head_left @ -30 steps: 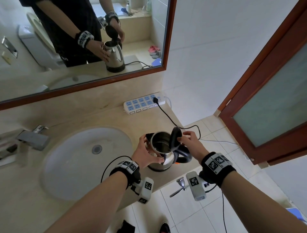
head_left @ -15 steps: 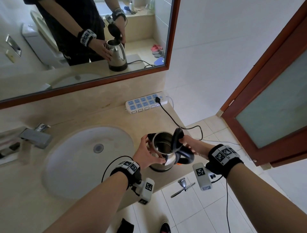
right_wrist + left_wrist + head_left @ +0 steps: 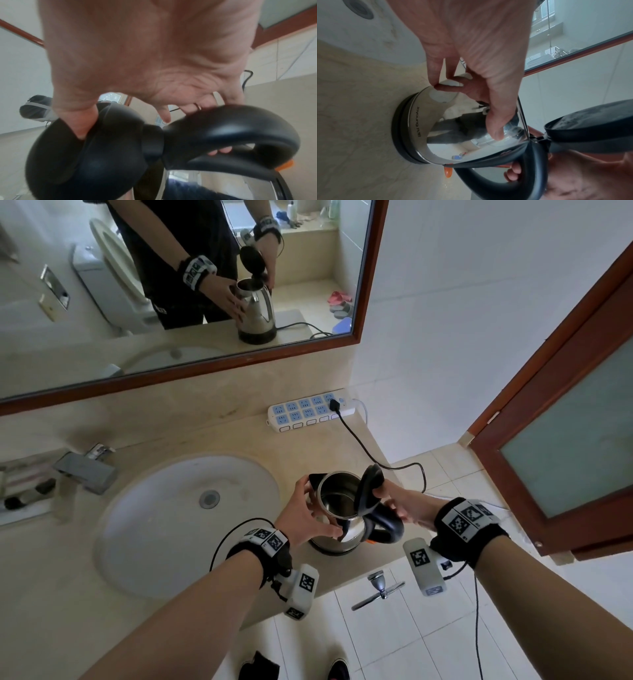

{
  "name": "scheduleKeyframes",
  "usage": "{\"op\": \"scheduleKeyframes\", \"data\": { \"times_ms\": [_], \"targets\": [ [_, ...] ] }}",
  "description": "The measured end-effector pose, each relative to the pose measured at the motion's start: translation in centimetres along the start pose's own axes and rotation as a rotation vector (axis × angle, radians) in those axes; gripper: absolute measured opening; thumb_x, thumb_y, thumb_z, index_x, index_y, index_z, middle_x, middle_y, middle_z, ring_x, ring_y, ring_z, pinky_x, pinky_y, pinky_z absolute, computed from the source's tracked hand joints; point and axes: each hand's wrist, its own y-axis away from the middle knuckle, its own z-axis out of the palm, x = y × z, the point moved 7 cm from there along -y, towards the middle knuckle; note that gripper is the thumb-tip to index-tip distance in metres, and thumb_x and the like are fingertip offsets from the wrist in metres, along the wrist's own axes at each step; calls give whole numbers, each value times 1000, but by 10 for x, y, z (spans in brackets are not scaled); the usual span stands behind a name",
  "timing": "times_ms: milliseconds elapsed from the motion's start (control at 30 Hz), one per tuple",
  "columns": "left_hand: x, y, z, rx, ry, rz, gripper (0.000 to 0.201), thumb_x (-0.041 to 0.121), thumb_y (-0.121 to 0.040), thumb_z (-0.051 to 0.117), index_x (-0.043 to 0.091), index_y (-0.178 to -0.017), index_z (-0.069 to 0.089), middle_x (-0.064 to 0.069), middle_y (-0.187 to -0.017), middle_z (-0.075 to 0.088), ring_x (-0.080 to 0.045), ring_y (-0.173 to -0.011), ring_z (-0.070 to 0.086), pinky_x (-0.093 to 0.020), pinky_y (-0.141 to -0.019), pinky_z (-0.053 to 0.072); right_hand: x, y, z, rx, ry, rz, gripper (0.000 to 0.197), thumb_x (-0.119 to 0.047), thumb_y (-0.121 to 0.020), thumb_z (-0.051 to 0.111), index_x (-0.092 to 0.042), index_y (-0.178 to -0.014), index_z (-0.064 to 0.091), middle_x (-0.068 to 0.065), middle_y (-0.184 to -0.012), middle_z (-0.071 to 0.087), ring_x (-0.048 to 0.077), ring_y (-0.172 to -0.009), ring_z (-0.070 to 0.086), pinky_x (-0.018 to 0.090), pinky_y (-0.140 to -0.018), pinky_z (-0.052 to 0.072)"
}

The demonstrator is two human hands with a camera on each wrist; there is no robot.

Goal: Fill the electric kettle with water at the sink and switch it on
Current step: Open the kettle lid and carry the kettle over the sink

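Kettle point(image 3: 346, 529): steel body with black trim, standing on its dark base on the beige counter point(image 3: 191, 436), just right of the sink basin point(image 3: 154, 508) and near the counter's front edge.
Lid point(image 3: 368, 486): black, hinged at the handle side, tipped up and open above the rim.
Inside the kettle: the bare metal floor shows in the head view; whether any water lies in it cannot be told.
Left hand point(image 3: 305, 520): fingers curved round the steel wall on the spout side, thumb pressed against the near side, holding the body; the left wrist view shows the thumb point(image 3: 496, 121) flat on the shiny metal just under the rim.
Right hand point(image 3: 406, 506): thumb on the raised lid, the other fingers curling round the black handle point(image 3: 385, 527), one fingertip showing through the loop in the right wrist view; a ring sits on one finger.
Switch point(image 3: 448, 172): orange tab at the foot of the handle, beside the base.
Power cord point(image 3: 363, 446): black, running from the kettle's far side across the counter to a plug in the white and blue power strip point(image 3: 308, 410) by the wall.
Faucet point(image 3: 85, 470): chrome, at the left of the basin, well apart from the kettle.
Mirror point(image 3: 363, 302): wood-framed, above the counter, reflecting the kettle and both hands.
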Motion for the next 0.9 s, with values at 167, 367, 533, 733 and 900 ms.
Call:
{"op": "scheduleKeyframes", "data": {
  "times_ms": [167, 367, 533, 733, 900],
  "targets": [
    [4, 6, 1, 24, 1, -7, 135, 5, -55, 96, 33, -155, 9, 3, -147, 41, 0, -117, 56, -26, -104, 47, 2, 2, 4, 53, -46, -85, 71, -67, -77, 45, -18, -126, 59, 14, -118, 68, 32, -115, 61, 43, -102, 38],
    [28, 25, 1, 91, 2, 61, 121, 0, -63, 92, 30, -150, 14, 24, -124, 42, 18, -101, 50, -3, -75, 48, -13, 17, -5, 24, -34, -184, 61, -61, -83, 43, -25, -130, 57, 9, -122, 69, 29, -118, 60, 44, -105, 37],
    [52, 49, -16, 195, -45, 125, 118, 9, -64, 94, 34, -148, 15, 23, -125, 44, 19, -100, 48, 0, -77, 39, -36, 22, -7, -3, -17, -248, 61, -72, -76, 49, -34, -122, 64, 5, -117, 76, 28, -115, 65, 58, -113, 32],
    [51, 86, -66, 321, -70, 117, 128, 19, -57, 97, 31, -154, 15, 16, -135, 47, -6, -115, 59, -32, -105, 47, -88, 29, 29, -89, 27, -320, 45, -64, -85, 46, -32, -111, 64, 8, -105, 73, 24, -100, 66, 43, -93, 41],
    [34, 122, -127, 418, -50, 106, 115, 15, -57, 97, 30, -147, 26, 14, -136, 53, 15, -107, 60, -17, -93, 52, -131, 8, 85, -112, 20, -340, 60, -69, -69, 50, -24, -102, 71, 17, -97, 76, 32, -88, 68, 50, -92, 45]
  ]
}}
